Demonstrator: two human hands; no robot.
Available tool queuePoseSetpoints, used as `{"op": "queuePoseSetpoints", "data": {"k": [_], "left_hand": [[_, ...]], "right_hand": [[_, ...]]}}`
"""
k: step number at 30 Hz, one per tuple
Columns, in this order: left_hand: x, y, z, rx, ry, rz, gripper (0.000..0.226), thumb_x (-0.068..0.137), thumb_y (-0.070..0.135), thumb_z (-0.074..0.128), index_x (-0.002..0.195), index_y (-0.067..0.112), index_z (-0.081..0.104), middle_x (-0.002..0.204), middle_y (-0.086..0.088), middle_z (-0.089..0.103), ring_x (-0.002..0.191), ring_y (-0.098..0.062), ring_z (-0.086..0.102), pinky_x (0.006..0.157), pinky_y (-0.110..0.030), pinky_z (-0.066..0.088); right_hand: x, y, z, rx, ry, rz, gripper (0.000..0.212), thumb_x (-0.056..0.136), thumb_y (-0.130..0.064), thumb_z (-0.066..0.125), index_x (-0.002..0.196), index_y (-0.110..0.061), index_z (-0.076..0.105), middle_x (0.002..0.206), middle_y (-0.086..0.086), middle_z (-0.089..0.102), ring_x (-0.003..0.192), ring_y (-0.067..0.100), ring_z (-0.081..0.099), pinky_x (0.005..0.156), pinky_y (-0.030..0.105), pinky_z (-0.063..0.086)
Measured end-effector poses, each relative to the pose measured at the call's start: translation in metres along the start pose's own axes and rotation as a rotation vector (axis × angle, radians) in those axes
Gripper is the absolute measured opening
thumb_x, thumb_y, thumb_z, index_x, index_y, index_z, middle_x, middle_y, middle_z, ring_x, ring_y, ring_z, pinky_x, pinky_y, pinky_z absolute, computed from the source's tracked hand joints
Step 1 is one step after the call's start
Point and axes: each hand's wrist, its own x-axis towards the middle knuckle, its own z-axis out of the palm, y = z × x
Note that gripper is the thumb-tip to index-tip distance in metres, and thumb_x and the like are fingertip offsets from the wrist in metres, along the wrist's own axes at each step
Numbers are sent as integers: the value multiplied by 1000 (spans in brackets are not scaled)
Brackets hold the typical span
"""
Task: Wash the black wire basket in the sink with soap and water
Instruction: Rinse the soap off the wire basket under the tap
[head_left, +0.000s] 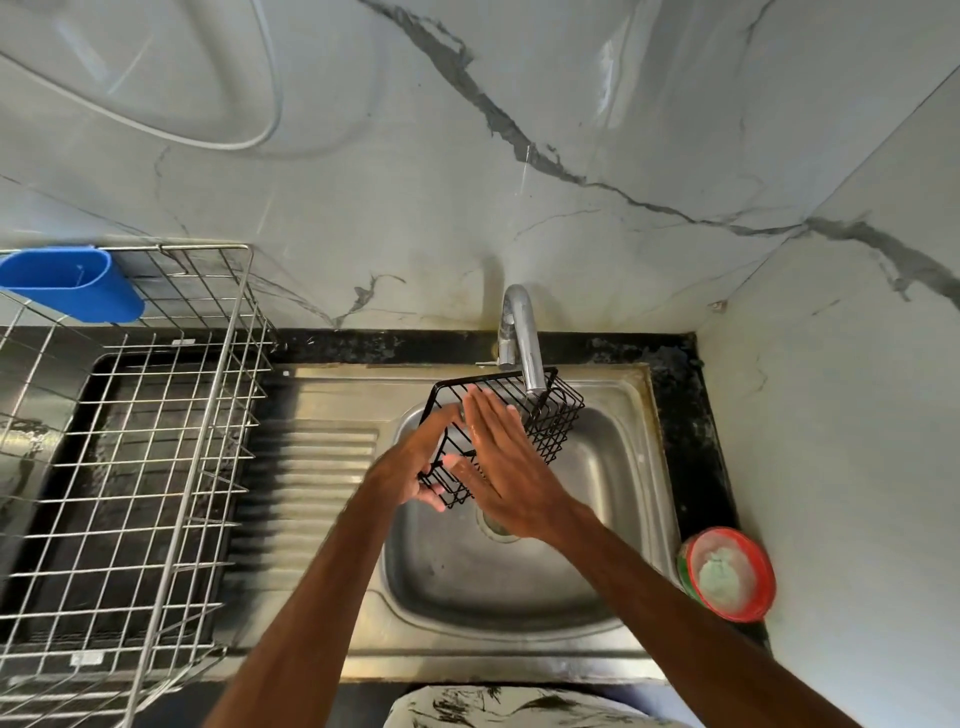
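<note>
One black wire basket (551, 422), left hand (410, 465) gripping, right hand (511, 470) flat

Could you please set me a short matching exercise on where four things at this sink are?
Things:
1. black wire basket
2. blue holder
3. red tub
4. tap

Places:
A. right of the sink
B. hung on the dish rack
C. held over the sink bowl
D. at the sink's back edge

Pairs: 1-C, 2-B, 3-A, 4-D
</note>
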Motion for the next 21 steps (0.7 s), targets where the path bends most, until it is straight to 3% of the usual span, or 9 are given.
{"op": "queuePoseSetpoints", "data": {"k": [2,5,7,9,11,14,18,21], "left_hand": [[1,0,-1,4,-6,3,50,92,64,64,126,31,49,145,-19,44,131,-51,48,83,-61,57],[0,-1,-6,16,-19,24,37,94,57,65,111,25,58,107,-11,57,99,-40,59,95,-66,54],[-1,-2,-13,6,-28,20,27,94,50,66,106,27,58,112,-15,55,104,-45,59,94,-68,54],[-6,0,-18,-18,-52,-6,25,91,45,67,106,27,57,132,-19,48,110,-51,57,91,-68,55],[-9,-1,-22,-59,-44,-43,29,88,41,70,109,26,57,149,-16,35,112,-54,56,88,-67,56],[-5,-7,-21,-76,-42,-51,41,89,37,70,124,23,54,154,-14,29,117,-57,53,91,-69,53],[-1,-7,-10,-111,-23,-80,53,89,42,71,134,21,49,139,-12,36,120,-58,52,94,-71,52],[0,-8,-8,-119,-2,-88,65,89,53,72,140,22,44,134,-12,37,123,-60,50,88,-70,54]], "right_hand": [[0,8,-4,-33,12,-38,71,106,-56,16,161,-16,-6,169,0,-12,154,12,-16,126,49,-3],[1,23,-12,-19,22,-78,63,108,-47,23,162,-22,1,170,-5,-5,155,9,-11,126,48,-3],[2,34,-19,48,17,10,63,108,-47,24,162,-24,-2,169,-5,-3,154,7,-8,127,43,-2],[3,55,-26,64,9,124,65,105,-57,13,162,-27,4,168,-1,12,154,10,6,127,47,5],[5,75,-32,61,24,187,84,96,-71,-3,160,-24,24,163,4,31,152,17,22,126,50,9],[12,88,-42,31,-1,287,111,83,-80,-16,155,-14,37,165,7,25,154,19,14,127,34,1],[27,51,-31,-19,-80,256,107,80,-82,-18,160,-21,19,168,10,13,156,28,3,125,52,-1],[25,21,-14,3,-109,61,78,98,-70,5,162,-25,3,170,2,-5,156,16,-7,125,43,-7]]}}
